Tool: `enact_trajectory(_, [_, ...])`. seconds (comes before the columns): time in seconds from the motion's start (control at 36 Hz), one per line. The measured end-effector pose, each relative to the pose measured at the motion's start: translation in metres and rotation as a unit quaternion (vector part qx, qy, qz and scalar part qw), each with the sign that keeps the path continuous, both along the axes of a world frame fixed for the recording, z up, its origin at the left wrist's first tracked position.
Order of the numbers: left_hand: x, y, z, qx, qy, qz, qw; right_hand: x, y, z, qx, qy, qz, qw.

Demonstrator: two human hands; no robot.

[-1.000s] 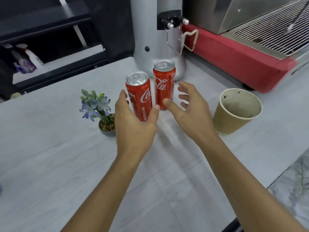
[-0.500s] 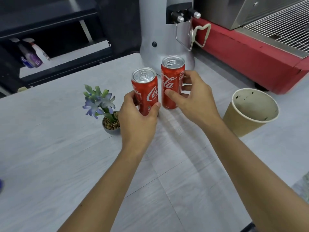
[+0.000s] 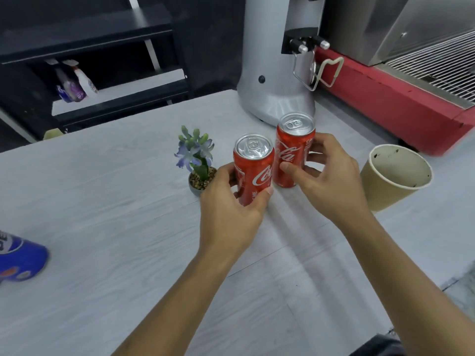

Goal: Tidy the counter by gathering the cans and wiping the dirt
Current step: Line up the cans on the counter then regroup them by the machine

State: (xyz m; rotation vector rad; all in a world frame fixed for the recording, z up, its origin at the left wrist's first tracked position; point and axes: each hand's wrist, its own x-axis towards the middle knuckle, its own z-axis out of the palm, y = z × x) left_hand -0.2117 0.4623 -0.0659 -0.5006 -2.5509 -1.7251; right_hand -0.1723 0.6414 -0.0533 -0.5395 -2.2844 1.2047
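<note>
Grey counter (image 3: 102, 201), left Coca-Cola can (image 3: 253, 173), right Coca-Cola can (image 3: 290, 152)

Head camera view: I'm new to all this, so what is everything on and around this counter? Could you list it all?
left red can: 1, red with silver top, upright mid-counter
right red can: 1, red with silver top, upright beside the first
blue can: 1, blue, counter's left edge, partly out of frame
potted plant: 1, purple flowers in a grey pot, left of the red cans
paper cup: 1, tan, right of the red cans
grey machine: 1, silver-grey, behind the cans
red machine: 1, red base with metal grille, back right
spray bottles: 2, blurred, on the shelf
shelf: 1, black, back left
counter: 1, pale grey
left hand: grips left red can
right hand: grips right red can
</note>
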Motion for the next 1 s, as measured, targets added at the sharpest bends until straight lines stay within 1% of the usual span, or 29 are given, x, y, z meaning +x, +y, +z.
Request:
enact_trajectory(0.17, [0.025,-0.042,0.007,0.011,-0.021,-0.008,1.000,0.032,-0.022,0.007,-0.009,-0.012,0.001,1.000])
enact_trajectory(0.33, [0.044,-0.099,0.005,0.009,-0.038,0.025,0.999,0.061,-0.062,0.011,-0.026,-0.031,0.035,0.999])
enact_trajectory(0.5, [0.056,-0.162,0.009,-0.022,-0.041,0.067,0.997,0.077,-0.113,0.011,-0.068,-0.031,0.078,0.994])
enact_trajectory(0.64, [0.057,-0.204,0.010,-0.053,-0.054,0.100,0.992,0.073,-0.155,0.008,-0.093,-0.031,0.117,0.988])
enact_trajectory(0.83, [0.045,-0.239,0.011,-0.044,-0.051,0.148,0.987,0.047,-0.207,0.004,-0.115,-0.038,0.160,0.980])
enact_trajectory(1.0, [0.024,-0.249,0.014,-0.022,-0.032,0.179,0.983,0.016,-0.238,0.006,-0.108,-0.027,0.180,0.977])
